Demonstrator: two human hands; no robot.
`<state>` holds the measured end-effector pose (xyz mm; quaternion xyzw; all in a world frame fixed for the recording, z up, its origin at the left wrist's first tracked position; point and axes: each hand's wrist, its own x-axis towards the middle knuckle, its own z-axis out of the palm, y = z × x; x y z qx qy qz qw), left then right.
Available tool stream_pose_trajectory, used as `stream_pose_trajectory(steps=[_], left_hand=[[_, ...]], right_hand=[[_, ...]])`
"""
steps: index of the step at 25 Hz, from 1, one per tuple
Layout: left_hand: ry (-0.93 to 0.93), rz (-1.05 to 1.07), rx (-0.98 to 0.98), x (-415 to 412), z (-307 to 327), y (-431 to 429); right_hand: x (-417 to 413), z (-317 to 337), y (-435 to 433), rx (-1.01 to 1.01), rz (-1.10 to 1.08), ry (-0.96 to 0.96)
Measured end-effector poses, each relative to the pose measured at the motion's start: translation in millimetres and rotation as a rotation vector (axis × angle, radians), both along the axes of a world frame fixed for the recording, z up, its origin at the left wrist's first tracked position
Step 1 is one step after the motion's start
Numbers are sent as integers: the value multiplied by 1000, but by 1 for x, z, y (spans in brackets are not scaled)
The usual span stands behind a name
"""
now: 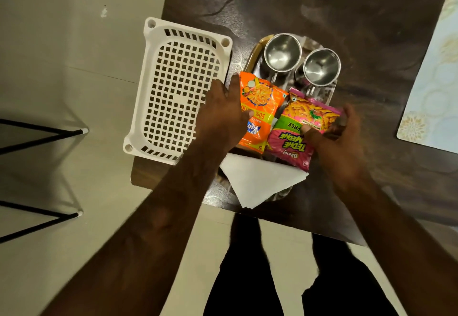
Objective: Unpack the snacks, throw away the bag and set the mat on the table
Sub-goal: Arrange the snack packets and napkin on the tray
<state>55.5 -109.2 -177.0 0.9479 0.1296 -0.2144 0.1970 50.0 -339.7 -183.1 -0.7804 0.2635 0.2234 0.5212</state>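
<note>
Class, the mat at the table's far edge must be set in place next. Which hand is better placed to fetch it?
Right hand: it is on the mat's side. The left hand is beside the white basket, across the snack packets.

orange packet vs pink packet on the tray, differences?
The orange packet lies left, under the left hand; the pink packet lies right, at the right hand. The pink one has a green band and overlaps the white napkin; the orange one doesn't. Both lie flat and look sealed.
</note>
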Motion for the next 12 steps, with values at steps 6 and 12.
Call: stream_pose_trajectory(steps=[6,12], left_hand=[[-180,205,-20,-26,16,52],[175,356,127,-55,7,140]], right_hand=[[1,-3,1,87,-75,28],[0,-11,8,135,-94,45]])
